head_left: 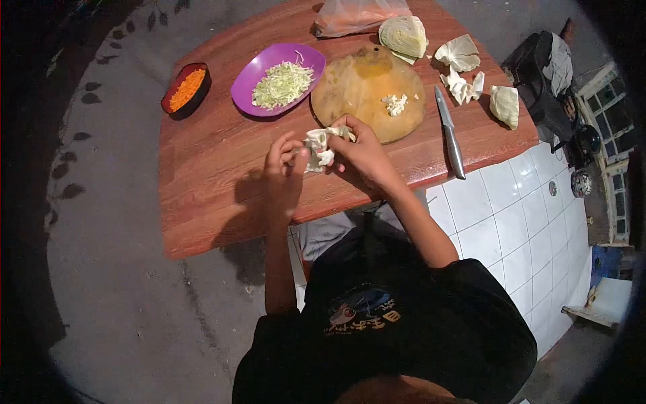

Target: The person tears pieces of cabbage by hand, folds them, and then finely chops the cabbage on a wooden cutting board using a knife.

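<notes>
Above the table's near edge, a crumpled white piece of cabbage leaf [320, 139] is between my two hands. My right hand [364, 153] grips its right side, fingers curled over the top. From the left, my left hand [285, 158] closes on the other side with bent fingers and thumb; the exact contact is partly hidden. Just beyond them lies a round wooden cutting board [343, 84], with small chopped white bits [395, 104] on it. A purple bowl [242, 91] of shredded cabbage [282, 85] stands to the left of the board.
A knife [449, 131] lies right of the board, handle towards me. Near it are a cut cabbage [403, 37], loose leaves [459, 54] and a cabbage chunk [505, 106]. A dark bowl of shredded carrot [186, 91] sits far left; a plastic bag [356, 15] lies at the back.
</notes>
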Demonstrator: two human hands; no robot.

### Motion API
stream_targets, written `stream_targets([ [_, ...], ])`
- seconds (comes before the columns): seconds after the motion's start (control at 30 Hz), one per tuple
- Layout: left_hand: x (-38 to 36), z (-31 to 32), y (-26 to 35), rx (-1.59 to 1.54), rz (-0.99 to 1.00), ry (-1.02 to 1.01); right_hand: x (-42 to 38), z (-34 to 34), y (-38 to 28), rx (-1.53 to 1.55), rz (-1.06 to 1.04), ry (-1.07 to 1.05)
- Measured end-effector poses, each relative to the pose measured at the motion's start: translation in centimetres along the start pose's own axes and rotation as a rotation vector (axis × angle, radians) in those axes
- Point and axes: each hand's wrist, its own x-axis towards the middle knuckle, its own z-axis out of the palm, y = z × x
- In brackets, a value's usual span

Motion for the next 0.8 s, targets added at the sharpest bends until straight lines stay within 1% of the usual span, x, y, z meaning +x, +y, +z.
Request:
stream_targets([
  [0.03,0.1,0.1,-0.5,0.032,0.004,-0.018,0.1,0.2,0.2,0.001,0.003,-0.005],
  [0.1,0.1,0.3,-1.2,0.065,0.006,-0.029,0.0,1.3,0.0,0.012,0.005,0.049],
  [0.17,0.1,0.4,-1.7,-0.047,0.017,-0.069,0.2,1.8,0.4,0.047,0.010,0.047],
  [0.23,0.3,0.1,-2.4,-0.060,0.024,-0.051,0.3,2.2,0.5,0.082,0.015,0.050],
  [0.33,0.4,-0.2,-2.5,-0.067,0.009,-0.017,0.2,2.4,0.3,0.039,-0.010,0.070],
  [0.4,0.4,-0.7,-2.4,-0.061,-0.010,0.001,0.3,2.0,0.2,-0.092,-0.098,0.130],
  [0.47,0.4,-1.7,-2.3,0.097,-0.012,-0.022,0.2,1.4,-0.4,-0.130,-0.093,0.140],
  [0.5,0.4,-1.8,-2.2,0.097,-0.014,-0.024,0.0,1.1,-0.7,-0.166,-0.088,0.152],
  [0.57,0.4,-2.0,-1.9,0.287,-0.003,-0.008,-0.1,0.5,-0.5,-0.205,-0.114,0.180],
  [0.67,0.5,-2.1,-1.6,0.276,-0.018,0.042,-0.3,0.2,-0.6,-0.262,-0.179,0.251],
  [0.7,0.5,-2.1,-1.3,0.275,-0.018,0.040,-0.4,0.1,-0.7,-0.280,-0.213,0.295],
  [0.77,0.5,-2.2,-0.7,0.362,-0.100,-0.025,-0.6,-0.3,-0.9,-0.283,-0.225,0.292],
  [0.8,0.6,-2.4,-1.2,0.361,-0.101,-0.025,-0.7,-0.5,-1.1,-0.287,-0.237,0.286],
])
